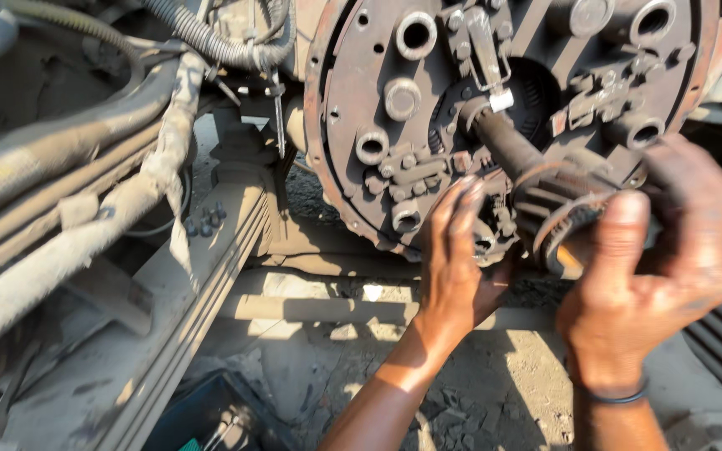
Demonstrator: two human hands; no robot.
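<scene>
Gripping splined shaft (536,179): right hand (658,276) curled round its grooved end, thumb up. Left hand (455,259) flat, fingers straight, pressed on rusty round clutch plate (378,92). Shaft pokes from plate centre. Four bolts (204,221) on dusty frame rail (211,276). Corrugated hose (211,42) above.

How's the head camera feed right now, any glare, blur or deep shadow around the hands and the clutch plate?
Head view: hard sunlight from the left brightens the left hand and forearm; the right hand is slightly motion-blurred; the round rusty plate is sharp; the shaft sits partly in shadow; the ground shows strong cast shadows; no lens glare.
</scene>
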